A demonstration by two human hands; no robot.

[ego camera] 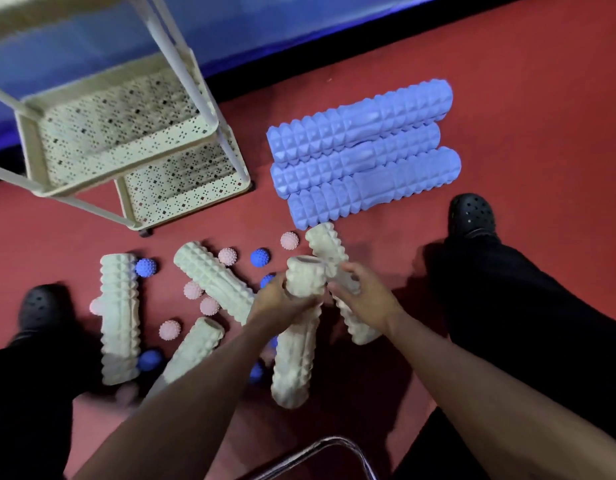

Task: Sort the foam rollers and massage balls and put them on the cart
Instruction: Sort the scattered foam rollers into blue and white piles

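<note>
My left hand (pixel 280 301) grips a cream foam roller (pixel 294 358) near its upper end, lifted and tilted. My right hand (pixel 363 294) grips a second cream roller (pixel 325 245) around its middle. Three more cream rollers lie on the red floor: one at the left (pixel 119 317), one slanted in the middle (pixel 213 278), one below it (pixel 195 348). Three blue rollers (pixel 362 150) lie side by side at the upper right. Pink spiky balls (pixel 169 329) and blue spiky balls (pixel 146 267) are scattered among the cream rollers. The cream cart (pixel 199 131) stands at the upper left.
My two black shoes rest on the floor, one at the left (pixel 40 310), one at the right (pixel 472 214), with dark trouser legs beside them. A blue mat (pixel 265 26) borders the floor at the back. A metal chair frame (pixel 334 448) shows at the bottom.
</note>
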